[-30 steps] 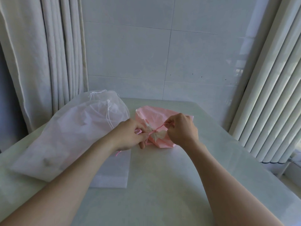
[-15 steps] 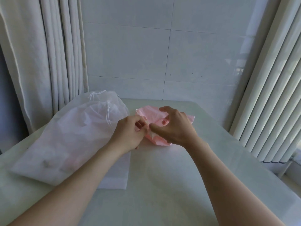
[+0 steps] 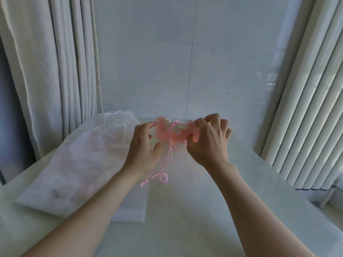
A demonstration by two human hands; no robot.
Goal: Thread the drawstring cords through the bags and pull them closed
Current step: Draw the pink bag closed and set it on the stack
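The table (image 3: 185,230) nearest to me is carrying a flat white pouch (image 3: 130,210), which is lying against the near right edge of the large white bag (image 3: 83,160). The white bag, taken here as landmark, is lying on its side with its long axis running from near left to far right. Its gathered mouth is pointing away from me, and its white cords (image 3: 123,134) are trailing from that far end. Faint pale and pinkish shapes are showing through its sheer cloth; I cannot tell what they are.

Just right of the white bag's middle, the free end of the pink cord (image 3: 168,154) is curling in a loop on the table. From there the cord is rising nearly straight up to the pink bag (image 3: 167,135). I am holding the pink bag off the table, to the right of the white bag's mouth. Its long axis is running left to right between my hands. Its puckered mouth, where the cord is leaving it, is facing up and toward me, though blur is softening this. Its contents are not showing.

My left hand (image 3: 144,147) is spread, forefinger straight and touching the pink bag's left end, thumb standing apart. My right hand (image 3: 207,143) is curling its fingers round the bag's right end and gripping it.

Beyond the white bag a tiled wall (image 3: 185,62) is standing, with curtains (image 3: 46,71) hanging at both sides.
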